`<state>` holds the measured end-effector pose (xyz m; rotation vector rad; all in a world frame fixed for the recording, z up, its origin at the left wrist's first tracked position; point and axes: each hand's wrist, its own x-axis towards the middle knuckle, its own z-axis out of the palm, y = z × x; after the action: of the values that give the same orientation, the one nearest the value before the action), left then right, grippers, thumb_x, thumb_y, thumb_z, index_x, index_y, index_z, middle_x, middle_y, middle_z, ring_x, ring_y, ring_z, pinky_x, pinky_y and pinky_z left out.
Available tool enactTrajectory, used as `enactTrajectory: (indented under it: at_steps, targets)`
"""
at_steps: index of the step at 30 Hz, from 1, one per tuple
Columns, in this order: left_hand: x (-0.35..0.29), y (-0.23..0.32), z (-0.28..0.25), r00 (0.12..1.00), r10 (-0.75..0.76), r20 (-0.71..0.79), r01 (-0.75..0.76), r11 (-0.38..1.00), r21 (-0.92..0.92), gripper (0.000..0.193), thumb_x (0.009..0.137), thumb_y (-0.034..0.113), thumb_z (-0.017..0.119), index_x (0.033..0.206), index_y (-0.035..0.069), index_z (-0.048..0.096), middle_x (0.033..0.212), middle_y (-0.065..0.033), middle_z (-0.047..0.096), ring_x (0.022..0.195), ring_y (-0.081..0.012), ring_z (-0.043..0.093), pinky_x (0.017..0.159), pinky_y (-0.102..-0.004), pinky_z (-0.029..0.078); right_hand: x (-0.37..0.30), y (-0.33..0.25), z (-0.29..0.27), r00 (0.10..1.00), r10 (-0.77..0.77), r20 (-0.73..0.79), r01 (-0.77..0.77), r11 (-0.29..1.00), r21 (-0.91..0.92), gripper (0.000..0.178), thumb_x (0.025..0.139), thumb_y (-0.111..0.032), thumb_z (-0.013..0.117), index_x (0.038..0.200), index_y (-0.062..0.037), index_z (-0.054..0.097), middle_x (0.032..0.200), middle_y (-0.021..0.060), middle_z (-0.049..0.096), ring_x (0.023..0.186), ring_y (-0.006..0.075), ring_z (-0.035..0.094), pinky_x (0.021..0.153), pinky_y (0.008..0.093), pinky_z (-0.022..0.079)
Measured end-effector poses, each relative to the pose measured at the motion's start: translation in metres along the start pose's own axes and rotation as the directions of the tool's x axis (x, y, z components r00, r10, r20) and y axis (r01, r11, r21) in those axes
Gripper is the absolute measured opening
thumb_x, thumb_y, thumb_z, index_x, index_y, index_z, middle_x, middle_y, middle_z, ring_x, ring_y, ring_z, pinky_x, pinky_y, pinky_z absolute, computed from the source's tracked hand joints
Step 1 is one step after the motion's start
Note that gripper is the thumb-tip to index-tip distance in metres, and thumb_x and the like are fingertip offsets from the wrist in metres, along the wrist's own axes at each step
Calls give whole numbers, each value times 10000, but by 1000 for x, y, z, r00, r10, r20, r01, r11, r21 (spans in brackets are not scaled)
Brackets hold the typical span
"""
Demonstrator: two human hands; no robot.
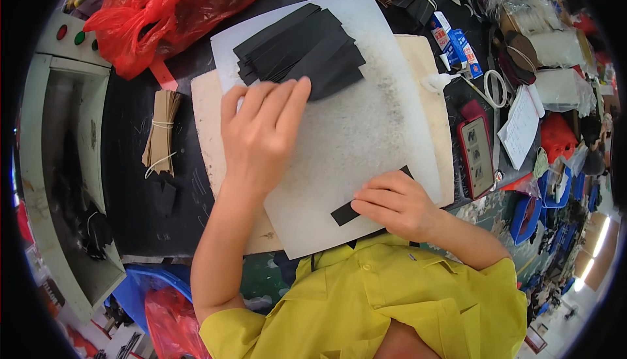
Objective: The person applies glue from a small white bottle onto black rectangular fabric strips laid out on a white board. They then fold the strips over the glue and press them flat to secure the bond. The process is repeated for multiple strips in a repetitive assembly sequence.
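Note:
My left hand [261,130] is above the left part of a white sheet, its fingers curled and their tips at the near edge of a pile of black strips [297,45]. A small white bit shows by its outer fingers; what the hand grips is hidden. Close to the sheet's near right edge, my right hand [395,205] is closed over a single black strip [345,214], whose two ends stick out past the fingers. The white sheet [339,143], greyish and worn in the middle, lies on a beige board [206,124].
Left of the board lies a tied bundle of brown strips [160,127]. A red plastic bag [176,13] is at the far left. To the right are a white nozzle bottle [437,82], blue-and-white boxes [465,52], a red-cased phone [475,153] and a notepad [520,127].

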<state>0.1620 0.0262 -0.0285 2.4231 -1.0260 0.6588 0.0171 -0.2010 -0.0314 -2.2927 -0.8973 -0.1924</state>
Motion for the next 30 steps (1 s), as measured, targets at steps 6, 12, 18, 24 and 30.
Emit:
enactTrajectory:
  at_steps: [6,12,18,24,30]
  targets:
    - [-45,41,-23,915,-357,189,401,860,-316,202,838,71,763,1032,39,716,864,-55,650,798,-241,579,775,-372,394,20,20,-22,966,149,-210,-155,988,-11,297,727,46,753,1009,-42,731,986,87,715,904,284,668,771,399,550]
    - [-53,42,-19,867,-498,2,493,859,-134,292,821,50,777,1107,52,719,1036,-103,675,945,-273,617,869,-360,432,56,36,-20,985,127,-120,-138,987,-87,262,767,-9,736,1027,-47,727,1057,68,711,1017,257,634,870,407,509]
    - [-68,49,-25,932,-359,55,363,916,-173,327,779,-29,765,1094,44,721,1092,-78,722,989,-262,645,860,-359,472,51,39,-16,996,31,87,-26,998,-57,341,722,2,687,1055,-64,720,995,38,670,1018,250,597,938,411,434]
    - [-48,43,-22,922,-374,98,385,914,-129,228,784,-40,751,984,68,743,936,-65,729,916,-257,655,870,-342,441,41,30,-24,977,90,191,-108,990,87,276,735,10,691,998,-69,717,982,16,656,1025,245,588,907,392,415]
    - [-24,33,-24,846,-528,79,498,727,-474,139,849,-42,710,969,21,743,890,-66,730,756,-143,636,739,-279,483,57,35,-16,991,109,-82,-115,991,-73,244,732,9,689,964,-64,708,1021,27,680,1026,241,602,851,363,465]
